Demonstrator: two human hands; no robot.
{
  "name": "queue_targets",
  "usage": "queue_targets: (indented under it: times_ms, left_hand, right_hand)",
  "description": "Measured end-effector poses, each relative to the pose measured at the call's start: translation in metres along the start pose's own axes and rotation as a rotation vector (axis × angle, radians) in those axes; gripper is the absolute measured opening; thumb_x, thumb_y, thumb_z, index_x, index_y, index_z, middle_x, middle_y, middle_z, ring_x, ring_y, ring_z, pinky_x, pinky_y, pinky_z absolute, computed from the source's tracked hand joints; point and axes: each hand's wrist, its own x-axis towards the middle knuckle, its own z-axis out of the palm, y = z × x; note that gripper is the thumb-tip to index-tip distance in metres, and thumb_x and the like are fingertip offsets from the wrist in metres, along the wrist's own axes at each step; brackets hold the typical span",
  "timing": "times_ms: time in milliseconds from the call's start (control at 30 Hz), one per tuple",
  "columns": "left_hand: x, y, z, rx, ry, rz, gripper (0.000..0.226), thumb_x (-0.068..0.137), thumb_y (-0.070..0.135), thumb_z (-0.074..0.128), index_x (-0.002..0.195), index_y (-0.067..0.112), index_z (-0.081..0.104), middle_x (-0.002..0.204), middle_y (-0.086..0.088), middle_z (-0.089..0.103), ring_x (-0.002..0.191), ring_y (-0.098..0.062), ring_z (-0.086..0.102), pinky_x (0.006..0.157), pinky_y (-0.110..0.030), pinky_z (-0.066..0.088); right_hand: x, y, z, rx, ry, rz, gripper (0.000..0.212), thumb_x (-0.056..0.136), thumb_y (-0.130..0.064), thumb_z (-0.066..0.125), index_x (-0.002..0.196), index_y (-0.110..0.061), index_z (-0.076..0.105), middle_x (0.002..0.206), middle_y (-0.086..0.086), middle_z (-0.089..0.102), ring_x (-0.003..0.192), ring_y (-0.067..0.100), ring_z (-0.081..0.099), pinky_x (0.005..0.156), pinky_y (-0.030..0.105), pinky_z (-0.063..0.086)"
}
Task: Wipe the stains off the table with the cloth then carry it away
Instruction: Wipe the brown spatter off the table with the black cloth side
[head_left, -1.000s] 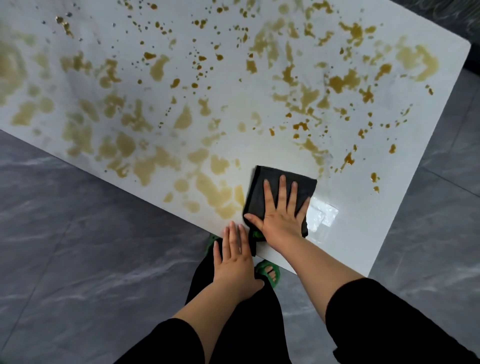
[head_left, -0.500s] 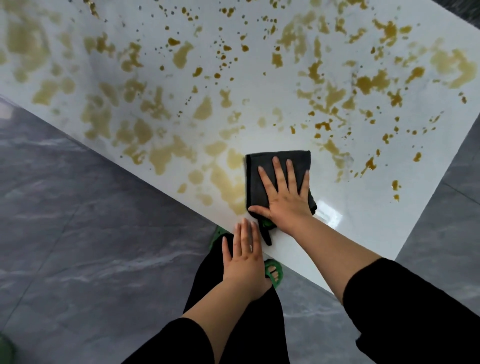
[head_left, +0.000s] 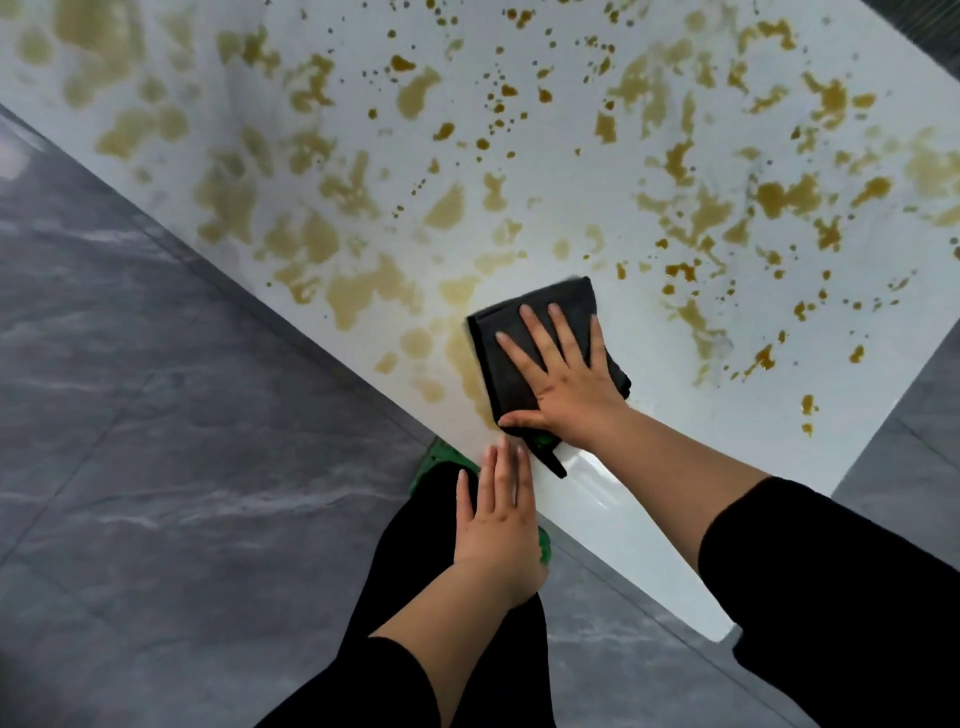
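A folded black cloth (head_left: 511, 358) lies on the white table (head_left: 613, 525) near its front edge. My right hand (head_left: 563, 382) presses flat on the cloth with straight, spread fingers. My left hand (head_left: 500, 514) is flat with its fingers together, their tips at the table's front edge just below the cloth. Yellow-brown stains (head_left: 363, 291) cover most of the tabletop to the left, behind and to the right of the cloth. The strip of table under my right forearm looks clean and glossy.
Grey marbled floor tiles (head_left: 156, 467) lie to the left and below the table. My black-clad legs and green sandals (head_left: 434, 460) stand at the table's front edge. The table's right end (head_left: 852, 457) is at the right.
My right hand has pushed the cloth leftwards along the front edge, into the stains. My left hand has moved up to the table's edge. The view has shifted.
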Motion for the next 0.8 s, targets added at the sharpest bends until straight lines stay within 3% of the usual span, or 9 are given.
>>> queue_targets:
  times_ms: [200, 333, 600, 800]
  left_hand:
    - [0.002, -0.004, 0.005, -0.023, 0.022, 0.019, 0.111, 0.088, 0.042, 0.054, 0.142, 0.01, -0.037, 0.141, -0.007, -0.05, 0.134, -0.026, -0.044, 0.114, -0.052, -0.019]
    - [0.001, -0.005, 0.003, -0.034, 0.017, 0.012, 0.112, 0.088, 0.041, 0.056, 0.142, 0.012, -0.037, 0.146, -0.005, -0.047, 0.133, -0.023, -0.043, 0.113, -0.052, -0.019]
    - [-0.001, -0.004, 0.0, 0.007, -0.009, 0.021, 0.097, 0.095, 0.035, 0.046, 0.143, 0.009, -0.034, 0.154, -0.013, -0.035, 0.138, -0.028, -0.038, 0.113, -0.055, -0.018]
    - [0.004, -0.006, 0.005, 0.048, -0.072, 0.029, 0.085, 0.098, 0.038, 0.04, 0.151, 0.012, -0.02, 0.155, -0.014, -0.033, 0.137, -0.03, -0.039, 0.112, -0.057, -0.019]
  right_hand:
    - [0.047, -0.058, -0.014, -0.006, 0.094, -0.037, 0.1, 0.071, -0.088, 0.02, 0.137, -0.037, -0.035, 0.14, -0.001, -0.049, 0.128, 0.026, -0.047, 0.101, 0.06, -0.03]
    - [0.04, -0.052, -0.013, -0.035, 0.108, -0.085, 0.096, 0.071, -0.086, 0.017, 0.138, -0.039, -0.034, 0.143, -0.003, -0.046, 0.131, 0.024, -0.044, 0.104, 0.057, -0.028]
    - [0.023, -0.055, -0.006, 0.008, 0.055, 0.021, 0.098, 0.069, -0.086, 0.016, 0.132, -0.04, -0.043, 0.14, -0.003, -0.051, 0.13, 0.025, -0.047, 0.101, 0.059, -0.031]
    - [0.061, -0.098, -0.015, 0.076, 0.178, 0.078, 0.098, 0.069, -0.086, 0.018, 0.143, -0.038, -0.026, 0.147, -0.003, -0.041, 0.138, 0.026, -0.035, 0.103, 0.06, -0.027]
